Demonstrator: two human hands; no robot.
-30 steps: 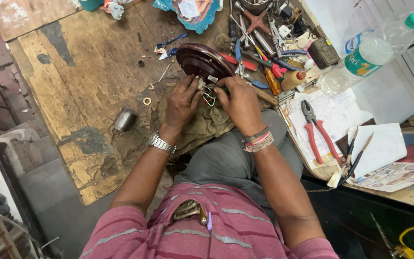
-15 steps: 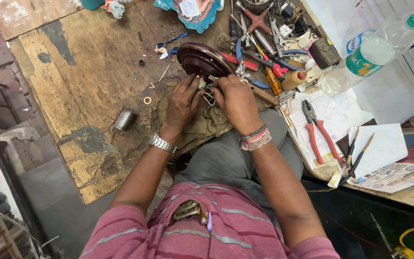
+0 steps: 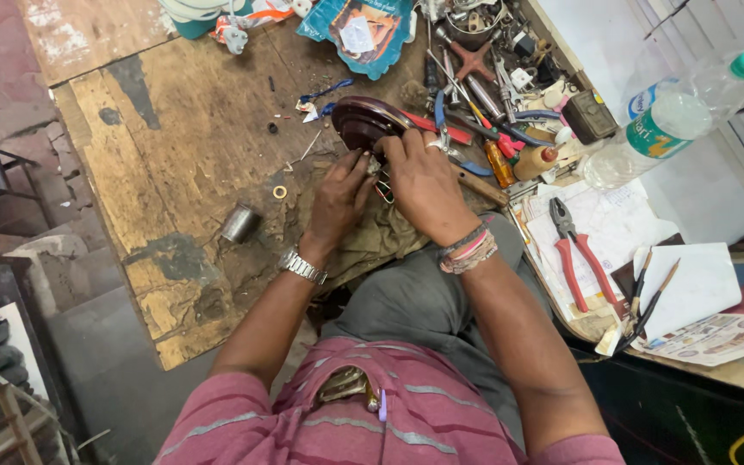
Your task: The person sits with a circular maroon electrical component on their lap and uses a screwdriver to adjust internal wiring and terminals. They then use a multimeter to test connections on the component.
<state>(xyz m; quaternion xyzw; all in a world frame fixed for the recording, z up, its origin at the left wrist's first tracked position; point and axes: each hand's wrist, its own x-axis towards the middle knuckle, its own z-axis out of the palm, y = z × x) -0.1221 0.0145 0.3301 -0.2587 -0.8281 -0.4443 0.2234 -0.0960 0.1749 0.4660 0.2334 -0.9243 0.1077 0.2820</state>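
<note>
A: In the head view, what step is in hand?

B: I judge it is fine work on a small metal part [image 3: 383, 182]. The left hand [image 3: 337, 202] and the right hand [image 3: 428, 185] meet over it, fingers bent together and pinched on it. It sits just below a dark round disc [image 3: 363, 125], over an olive cloth [image 3: 381, 241].

A: What does the next move call for?

B: I think a steady pinch and small turns, because the part is thin and springy.

A: And the materials?

B: The board [image 3: 182, 129] is worn, scratched wood. To the left of the fingers lie a shiny metal cylinder [image 3: 238, 224] and a brass ring [image 3: 279, 192]. To the right, red-handled pliers [image 3: 583, 258] lie on paper, near a clear plastic bottle [image 3: 673, 116].
</note>
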